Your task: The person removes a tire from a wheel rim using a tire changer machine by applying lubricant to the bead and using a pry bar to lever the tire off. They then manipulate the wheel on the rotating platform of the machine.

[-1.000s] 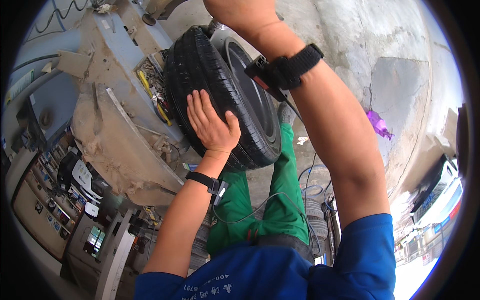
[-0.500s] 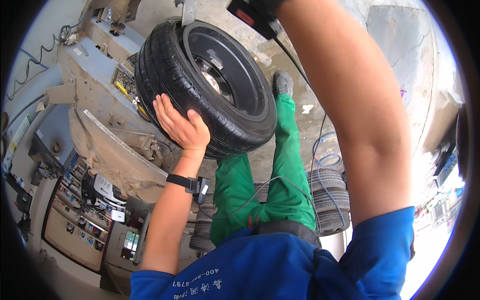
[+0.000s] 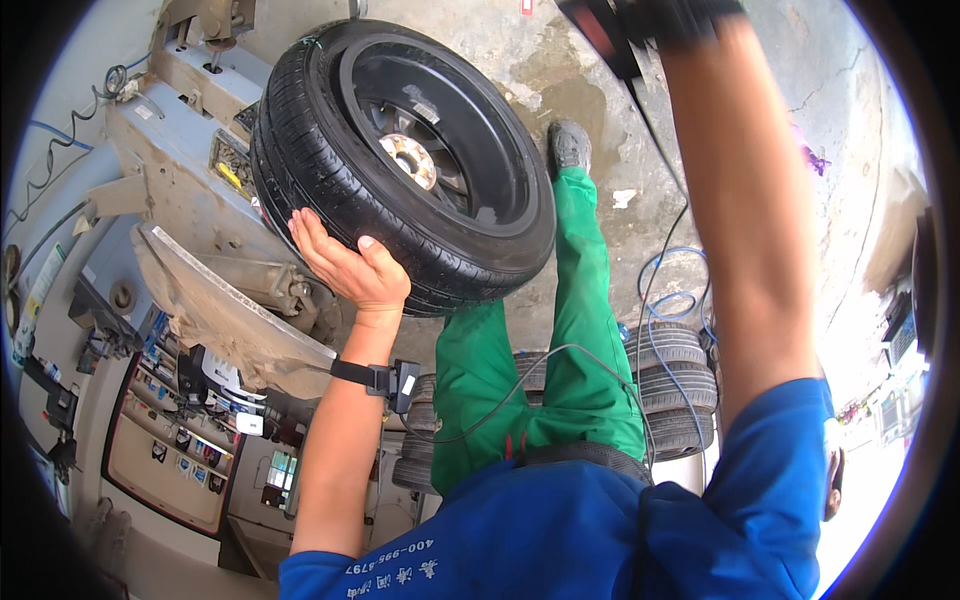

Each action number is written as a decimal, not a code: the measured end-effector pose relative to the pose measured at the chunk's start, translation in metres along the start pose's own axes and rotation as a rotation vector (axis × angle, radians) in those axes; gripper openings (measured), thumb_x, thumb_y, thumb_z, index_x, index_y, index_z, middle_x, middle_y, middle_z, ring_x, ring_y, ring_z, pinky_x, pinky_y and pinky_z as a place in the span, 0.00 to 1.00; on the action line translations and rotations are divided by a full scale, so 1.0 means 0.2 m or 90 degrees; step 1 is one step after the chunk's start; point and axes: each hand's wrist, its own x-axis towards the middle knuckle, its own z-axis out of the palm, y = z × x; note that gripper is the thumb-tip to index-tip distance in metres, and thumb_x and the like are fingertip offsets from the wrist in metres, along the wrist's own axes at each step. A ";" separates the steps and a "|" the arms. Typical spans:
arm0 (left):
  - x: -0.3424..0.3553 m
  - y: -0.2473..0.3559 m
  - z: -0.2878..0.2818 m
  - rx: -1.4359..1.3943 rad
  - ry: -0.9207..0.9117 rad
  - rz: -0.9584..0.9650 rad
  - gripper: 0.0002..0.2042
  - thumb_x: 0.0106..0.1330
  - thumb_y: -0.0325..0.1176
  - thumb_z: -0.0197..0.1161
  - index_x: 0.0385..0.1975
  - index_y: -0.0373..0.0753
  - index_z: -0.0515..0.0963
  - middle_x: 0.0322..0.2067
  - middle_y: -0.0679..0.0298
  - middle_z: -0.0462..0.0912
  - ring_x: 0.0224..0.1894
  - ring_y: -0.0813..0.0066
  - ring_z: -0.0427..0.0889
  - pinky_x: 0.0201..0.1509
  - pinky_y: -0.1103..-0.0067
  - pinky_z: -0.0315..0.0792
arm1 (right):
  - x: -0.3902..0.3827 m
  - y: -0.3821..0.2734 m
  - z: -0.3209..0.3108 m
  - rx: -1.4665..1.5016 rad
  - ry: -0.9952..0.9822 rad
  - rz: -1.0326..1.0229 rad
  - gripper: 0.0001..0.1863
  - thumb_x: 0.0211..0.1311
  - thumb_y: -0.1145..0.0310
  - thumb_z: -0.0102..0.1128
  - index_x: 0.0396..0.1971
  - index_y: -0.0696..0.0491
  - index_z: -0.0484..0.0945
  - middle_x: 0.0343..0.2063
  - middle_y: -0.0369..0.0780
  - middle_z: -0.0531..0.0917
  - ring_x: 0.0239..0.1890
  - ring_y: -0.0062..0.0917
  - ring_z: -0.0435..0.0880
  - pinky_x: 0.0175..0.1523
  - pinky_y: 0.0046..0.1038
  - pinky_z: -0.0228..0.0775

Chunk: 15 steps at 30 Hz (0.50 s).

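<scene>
A car wheel, a black tyre (image 3: 330,170) on a dark rim (image 3: 500,165), stands tilted in front of me, with the rim's inner side facing up and right. My left hand (image 3: 350,267) lies against the tread on its lower left side, palm to the rubber, fingers stretched out and thumb apart. My right arm (image 3: 745,220) reaches up past the wheel's right side. At the wrist sits a black strap with a device (image 3: 605,35); the right hand itself is beyond the upper edge. A metal arm tip (image 3: 358,8) shows above the tyre's top.
Left of the wheel stands a grey-blue machine (image 3: 165,125) with a dirty curved plate (image 3: 215,310). Stacked tyres (image 3: 675,385) lie behind my legs, beside a coiled blue hose (image 3: 668,290). Thin cables hang across my green trousers (image 3: 590,300). Wet patches mark the concrete floor (image 3: 560,75).
The metal arm at the wheel's top has gone nearly out of view, and the wheel sits slightly higher and farther left. My right arm has swung up and right. The left hand stays on the tread.
</scene>
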 end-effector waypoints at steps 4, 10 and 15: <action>-0.03 -0.08 -0.03 0.015 0.004 0.003 0.33 0.75 0.44 0.44 0.69 0.20 0.58 0.70 0.35 0.59 0.74 0.38 0.57 0.78 0.53 0.50 | -0.91 0.27 -0.21 0.277 0.008 0.516 0.22 0.73 0.61 0.53 0.17 0.45 0.61 0.11 0.27 0.59 0.13 0.16 0.55 0.18 0.22 0.43; -0.04 -0.05 -0.01 -0.023 -0.021 -0.011 0.33 0.76 0.44 0.43 0.69 0.17 0.57 0.70 0.32 0.58 0.74 0.36 0.56 0.78 0.52 0.49 | -1.66 0.73 -0.16 0.804 0.011 0.862 0.19 0.72 0.66 0.54 0.19 0.45 0.63 0.11 0.27 0.59 0.11 0.16 0.57 0.15 0.23 0.46; -0.15 -0.16 -0.06 -0.045 -0.029 0.043 0.33 0.76 0.43 0.44 0.69 0.16 0.56 0.70 0.31 0.57 0.74 0.35 0.56 0.78 0.52 0.49 | -1.83 0.65 -0.11 0.567 -0.033 0.667 0.23 0.74 0.64 0.50 0.16 0.45 0.56 0.12 0.28 0.57 0.12 0.15 0.52 0.18 0.22 0.41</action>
